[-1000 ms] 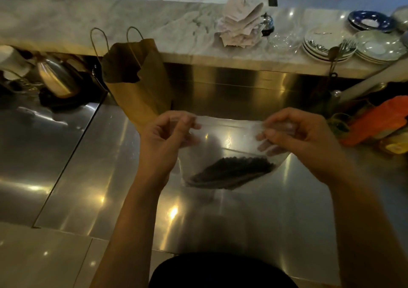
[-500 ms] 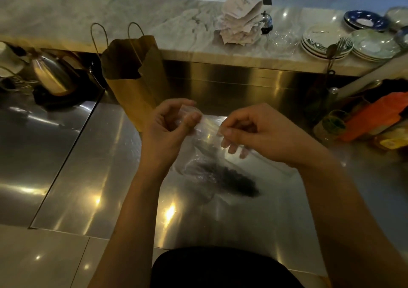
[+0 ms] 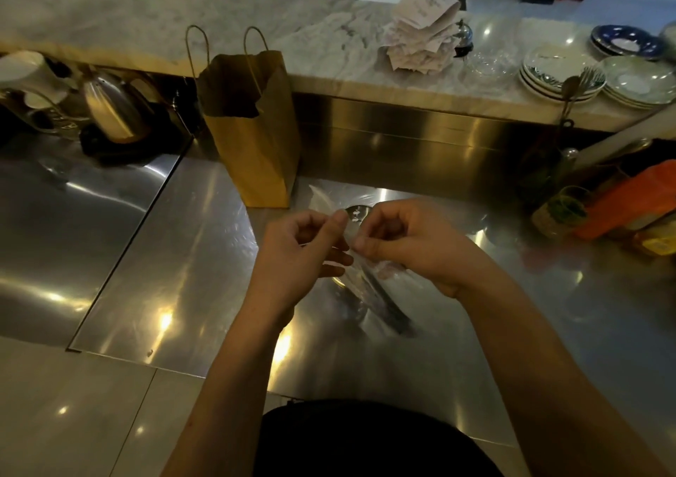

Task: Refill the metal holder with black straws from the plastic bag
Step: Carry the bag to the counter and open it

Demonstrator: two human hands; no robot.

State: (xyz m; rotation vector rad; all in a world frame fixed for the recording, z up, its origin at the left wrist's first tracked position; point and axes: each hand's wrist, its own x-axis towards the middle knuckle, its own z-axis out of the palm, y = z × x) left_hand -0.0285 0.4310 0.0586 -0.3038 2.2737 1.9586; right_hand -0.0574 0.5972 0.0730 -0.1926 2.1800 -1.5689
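A clear plastic bag (image 3: 360, 282) hangs over the steel counter (image 3: 183, 257), gathered narrow at its top. Black straws (image 3: 389, 312) lie bunched in its lower part, slanting down to the right. My left hand (image 3: 296, 257) pinches the bag's top edge between thumb and fingers. My right hand (image 3: 413, 246) pinches the same edge right beside it, thumbs nearly touching. I cannot pick out the metal holder for certain in this view.
A brown paper bag (image 3: 252, 136) with handles stands just behind my hands. A metal kettle (image 3: 109, 107) sits at the left. Stacked plates (image 3: 559, 70) and a spike of receipts (image 3: 420, 34) are on the marble ledge. An orange packet (image 3: 629, 198) and jars crowd the right.
My hands have come together from wide apart, bunching the bag's mouth narrow. The bag and straws have swung from lying broadside to hanging slanted under my hands.
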